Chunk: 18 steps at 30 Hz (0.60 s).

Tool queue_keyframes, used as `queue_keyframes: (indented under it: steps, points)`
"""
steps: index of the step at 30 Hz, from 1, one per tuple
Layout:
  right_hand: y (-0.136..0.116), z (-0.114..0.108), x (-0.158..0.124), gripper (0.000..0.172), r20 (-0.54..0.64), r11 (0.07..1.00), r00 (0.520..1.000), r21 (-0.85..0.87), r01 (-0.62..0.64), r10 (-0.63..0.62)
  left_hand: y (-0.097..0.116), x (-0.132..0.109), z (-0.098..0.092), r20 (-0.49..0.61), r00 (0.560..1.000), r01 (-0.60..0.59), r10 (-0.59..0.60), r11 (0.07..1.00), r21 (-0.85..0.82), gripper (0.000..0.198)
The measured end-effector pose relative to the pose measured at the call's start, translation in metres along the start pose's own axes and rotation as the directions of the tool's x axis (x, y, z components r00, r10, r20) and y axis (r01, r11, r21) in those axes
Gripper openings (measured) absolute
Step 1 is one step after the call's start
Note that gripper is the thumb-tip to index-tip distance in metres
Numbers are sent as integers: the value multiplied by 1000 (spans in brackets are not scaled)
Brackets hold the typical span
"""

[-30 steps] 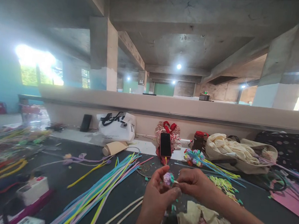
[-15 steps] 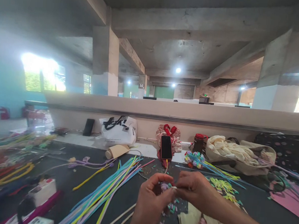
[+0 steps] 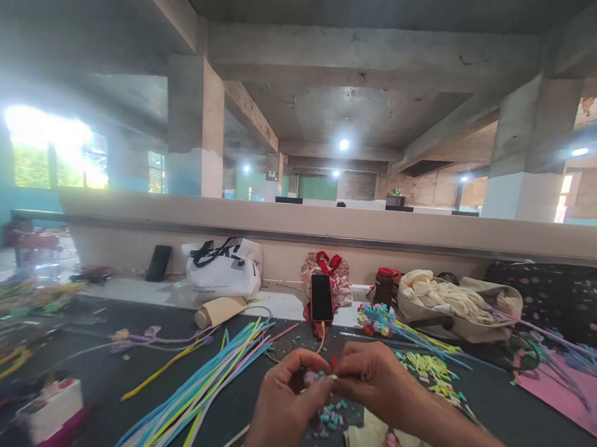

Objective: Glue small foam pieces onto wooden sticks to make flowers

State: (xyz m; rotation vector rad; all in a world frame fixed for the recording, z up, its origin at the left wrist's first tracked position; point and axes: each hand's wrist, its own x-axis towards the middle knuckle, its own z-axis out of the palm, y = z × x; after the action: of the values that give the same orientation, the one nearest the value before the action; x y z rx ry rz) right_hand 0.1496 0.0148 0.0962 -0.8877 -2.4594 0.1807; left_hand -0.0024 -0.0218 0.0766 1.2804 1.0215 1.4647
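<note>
My left hand (image 3: 286,400) is closed around a small fuzzy cluster (image 3: 311,377) in lilac and teal, mostly hidden by the fingers. Close against it, my right hand (image 3: 370,377) pinches at a tiny white tip that pokes out by the left thumb. What exactly the right fingers grip is too small to make out. Below the hands lie short teal and lilac cut pieces (image 3: 332,415) on the dark tabletop. A cream cloth (image 3: 367,440) with a pinkish patch is under my right forearm.
Long pastel pipe cleaners (image 3: 204,385) spread to the left. Yellow-green cut pieces (image 3: 431,367) and a bunch of fuzzy flowers (image 3: 376,317) lie right. A phone (image 3: 322,298), white bag (image 3: 223,269), dark bottle (image 3: 384,288) and cloth bag (image 3: 458,318) stand along the back.
The view has swung slightly right, so everything sits further left in the picture. Both hands stay together at the cluster, and a bit of red now shows behind the fingertips.
</note>
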Motion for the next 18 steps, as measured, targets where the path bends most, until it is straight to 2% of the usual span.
queue_keyframes:
  steps: [4, 8, 13, 16, 18]
  points:
    - [0, -1, -1, 21, -62, 998, 998, -70, -5, 0, 1, -1, 2, -5, 997, 79, -79, 997, -14, 41]
    - [-2, -1, -2, 23, -70, 991, 997, -135, 3, -13, 0, 0, 2, 63, 990, 125, -128, 991, 51, 37]
    - [-4, -1, -2, 20, -69, 988, 997, -156, 5, -16, -2, 1, 1, 63, 993, 97, -101, 993, 64, 29]
    - [-4, -3, -3, 25, -94, 994, 995, -105, 21, -31, -4, 1, 3, 36, 995, 93, -92, 995, -20, 30]
    - [-4, -4, -4, 26, -132, 998, 991, -62, 21, -29, -6, 1, 3, 17, 994, 111, -110, 986, -123, 43]
